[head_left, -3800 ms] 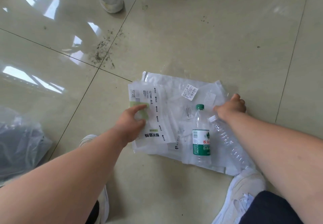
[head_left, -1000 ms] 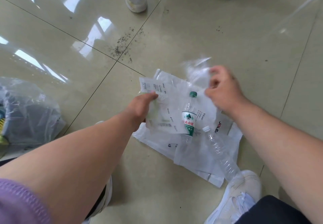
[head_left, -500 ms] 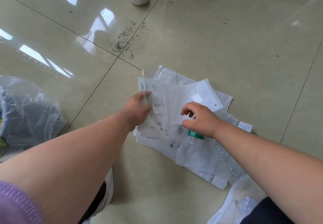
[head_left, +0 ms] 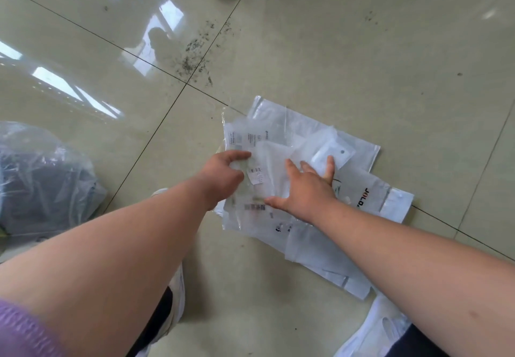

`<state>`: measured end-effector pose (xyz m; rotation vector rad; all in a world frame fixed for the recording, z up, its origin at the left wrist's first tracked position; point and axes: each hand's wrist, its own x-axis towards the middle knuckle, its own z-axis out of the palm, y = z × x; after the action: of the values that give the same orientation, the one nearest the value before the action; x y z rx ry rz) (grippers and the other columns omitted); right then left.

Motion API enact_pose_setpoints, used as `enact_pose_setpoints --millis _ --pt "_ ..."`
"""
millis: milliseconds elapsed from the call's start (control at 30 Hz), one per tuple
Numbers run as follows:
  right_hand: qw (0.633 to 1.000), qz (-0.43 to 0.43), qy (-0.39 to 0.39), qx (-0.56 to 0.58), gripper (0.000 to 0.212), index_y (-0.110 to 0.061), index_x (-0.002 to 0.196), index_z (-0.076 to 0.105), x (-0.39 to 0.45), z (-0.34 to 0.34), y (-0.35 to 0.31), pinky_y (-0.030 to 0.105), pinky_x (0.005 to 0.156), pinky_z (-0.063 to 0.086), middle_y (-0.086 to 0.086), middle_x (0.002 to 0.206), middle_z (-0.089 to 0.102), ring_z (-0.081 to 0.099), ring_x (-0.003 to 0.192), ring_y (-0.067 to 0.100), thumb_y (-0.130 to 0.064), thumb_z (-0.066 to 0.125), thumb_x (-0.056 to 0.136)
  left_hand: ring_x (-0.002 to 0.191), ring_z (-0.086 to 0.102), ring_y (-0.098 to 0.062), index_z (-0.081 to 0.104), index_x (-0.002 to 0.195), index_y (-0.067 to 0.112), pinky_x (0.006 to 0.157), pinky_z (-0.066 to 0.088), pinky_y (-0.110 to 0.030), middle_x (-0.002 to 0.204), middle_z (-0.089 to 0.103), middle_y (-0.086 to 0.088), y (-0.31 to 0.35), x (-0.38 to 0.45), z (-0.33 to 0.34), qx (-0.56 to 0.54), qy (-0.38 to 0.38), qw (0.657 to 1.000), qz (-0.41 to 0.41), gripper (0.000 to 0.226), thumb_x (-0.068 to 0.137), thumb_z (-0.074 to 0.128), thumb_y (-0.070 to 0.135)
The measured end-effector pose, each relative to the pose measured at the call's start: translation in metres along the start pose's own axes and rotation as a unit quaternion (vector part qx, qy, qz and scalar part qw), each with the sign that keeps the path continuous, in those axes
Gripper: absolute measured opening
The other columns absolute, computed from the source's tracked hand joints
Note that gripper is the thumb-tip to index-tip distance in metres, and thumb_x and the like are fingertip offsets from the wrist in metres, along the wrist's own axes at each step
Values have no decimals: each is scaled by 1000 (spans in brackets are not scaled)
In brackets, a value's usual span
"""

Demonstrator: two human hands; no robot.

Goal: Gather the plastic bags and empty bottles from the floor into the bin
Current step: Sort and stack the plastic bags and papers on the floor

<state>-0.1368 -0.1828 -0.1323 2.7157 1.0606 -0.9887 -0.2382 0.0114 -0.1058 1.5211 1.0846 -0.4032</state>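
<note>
Plastic bags (head_left: 303, 134) lie in a messy pile on the shiny tiled floor (head_left: 362, 50), one on top of another. Most are clear or milky white, and some have small printed labels. One bag on the right side has dark letters on it.

The left hand (head_left: 225, 174) is at the left edge of the pile. Its fingers are curled and its thumb is pinching the edge of a clear bag. The right hand (head_left: 305, 186) lies flat on top of the pile with its fingers spread wide, pressing down on the bags. It is not gripping anything. The two hands are near each other but not touching.

I cannot see any bottles; the bags may be covering them.

White shoes (head_left: 376, 329) show at the bottom, just beside the pile. A big clear sack (head_left: 41, 178) with dark things inside sits well apart on the left. Dark specks of dirt (head_left: 195, 58) lie on the floor past the pile
</note>
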Motion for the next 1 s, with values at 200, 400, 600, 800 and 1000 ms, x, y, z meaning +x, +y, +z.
enact_pose_setpoints --millis 200,400,600,800,1000 --pt "983 -25 102 154 47 -35 130 64 -14 10 -29 51 122 -7 -6 124 72 55 135 11 -11 49 92 73 83 -21 84 111 30 58 64 -29 104 83 -11 3 -4 -12 -50 -5 999 -10 51 83 54 -1" --pt "965 -200 54 163 47 -36 130 71 -34 2 -27 46 124 12 -17 142 66 46 147 13 -10 58 94 105 81 -40 83 109 16 85 69 -46 106 86 -9 6 -16 -29 -66 -11 997 -25 44 89 74 55" --pt "995 101 14 -6 98 -47 160 8 -40 5 26 64 121 3 9 175 -16 -10 160 37 -78 54 79 89 78 -26 72 109 36 63 66 -34 98 78 5 -2 -28 -19 45 40 998 37 44 91 52 1" --pt "954 271 27 124 85 -40 157 26 -47 11 91 63 115 33 11 167 -36 3 158 41 -31 73 86 80 80 -24 73 98 41 49 63 -35 96 81 4 -7 -27 -16 59 15 998 23 50 87 49 -1" --pt "950 312 21 26 61 -35 146 41 -53 0 173 58 116 27 17 169 -26 -1 157 41 -27 63 89 90 80 -23 71 108 47 63 68 -38 94 81 10 -14 -18 -11 67 12 998 18 53 81 51 7"
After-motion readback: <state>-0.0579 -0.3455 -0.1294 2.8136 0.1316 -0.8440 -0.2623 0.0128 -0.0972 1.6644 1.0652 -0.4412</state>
